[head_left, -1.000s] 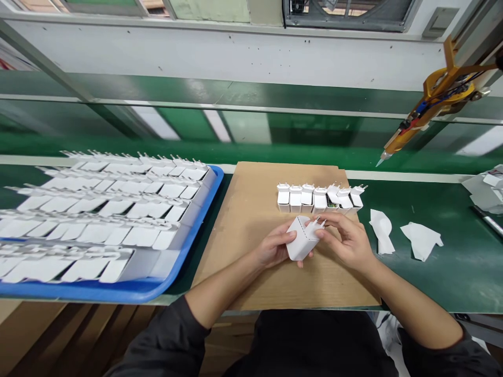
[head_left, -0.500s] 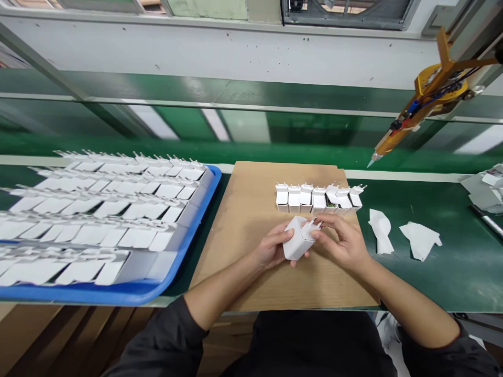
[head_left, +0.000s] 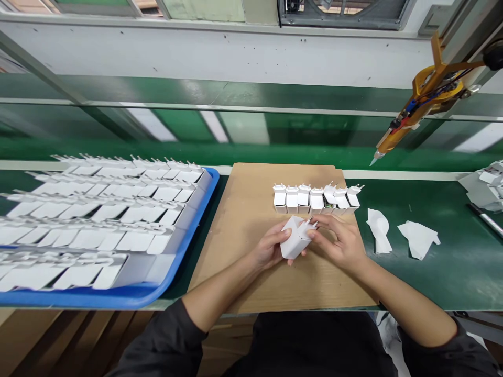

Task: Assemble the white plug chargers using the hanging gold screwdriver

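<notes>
A white plug-in power adapter (head_left: 294,240) is between my two hands above the cardboard sheet (head_left: 243,283). My left hand (head_left: 271,242) is closed round its left side, thumb on the near face. The fingers of my right hand (head_left: 338,238) pinch the adapter's right end, by the two metal pins that point up and right. Just beyond my hands stands a row of several white adapters (head_left: 316,199), their pin ends tilted up like flaps. Parts of my fingers behind the held adapter are hidden.
At left, a blue tray (head_left: 173,277) holds rows of many white adapters. Two crumpled white cloth pieces (head_left: 379,231) lie to the right, with a black marker (head_left: 485,220) farther off. An orange tool with a pointed tip (head_left: 393,137) hangs at the upper right.
The view has shifted slightly. Both hands keep their hold on the adapter, with hardly any movement of the fingers.
</notes>
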`<control>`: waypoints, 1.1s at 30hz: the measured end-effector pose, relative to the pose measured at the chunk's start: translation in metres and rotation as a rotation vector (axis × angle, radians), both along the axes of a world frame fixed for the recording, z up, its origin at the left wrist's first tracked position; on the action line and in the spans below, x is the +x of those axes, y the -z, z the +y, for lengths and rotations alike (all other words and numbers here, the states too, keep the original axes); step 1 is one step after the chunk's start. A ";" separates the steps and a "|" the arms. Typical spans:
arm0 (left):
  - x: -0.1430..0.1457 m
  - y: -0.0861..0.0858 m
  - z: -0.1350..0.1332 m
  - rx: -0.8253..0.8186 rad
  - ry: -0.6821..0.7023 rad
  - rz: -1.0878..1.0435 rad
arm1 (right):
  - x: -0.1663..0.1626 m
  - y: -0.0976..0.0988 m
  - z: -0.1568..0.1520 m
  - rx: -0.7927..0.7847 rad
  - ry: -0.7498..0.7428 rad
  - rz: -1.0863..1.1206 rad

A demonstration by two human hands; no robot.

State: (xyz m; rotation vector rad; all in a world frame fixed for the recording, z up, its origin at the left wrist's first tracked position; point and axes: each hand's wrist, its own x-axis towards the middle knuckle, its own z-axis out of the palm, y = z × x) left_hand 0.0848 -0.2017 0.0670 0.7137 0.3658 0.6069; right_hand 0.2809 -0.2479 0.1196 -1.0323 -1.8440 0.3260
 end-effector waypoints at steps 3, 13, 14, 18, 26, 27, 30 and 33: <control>-0.001 0.000 0.001 0.016 0.021 -0.010 | 0.000 0.000 -0.001 0.009 -0.009 0.019; 0.000 -0.010 0.000 0.058 0.015 -0.029 | 0.005 0.000 -0.003 -0.200 -0.053 0.249; 0.001 -0.012 0.000 0.067 -0.010 -0.022 | 0.007 0.001 -0.002 -0.210 -0.037 0.262; 0.000 -0.018 -0.001 0.098 -0.074 0.005 | 0.010 0.001 0.000 -0.230 0.009 0.268; -0.001 -0.014 -0.003 0.422 -0.298 0.167 | 0.011 -0.008 0.001 -0.206 0.039 0.284; -0.001 -0.014 -0.004 0.493 -0.350 0.198 | 0.012 -0.009 0.001 -0.210 0.041 0.276; -0.001 -0.017 -0.007 0.621 -0.454 0.283 | 0.013 -0.012 0.000 -0.191 0.049 0.213; 0.000 -0.020 -0.009 0.618 -0.467 0.309 | 0.012 -0.015 0.000 -0.113 0.059 0.147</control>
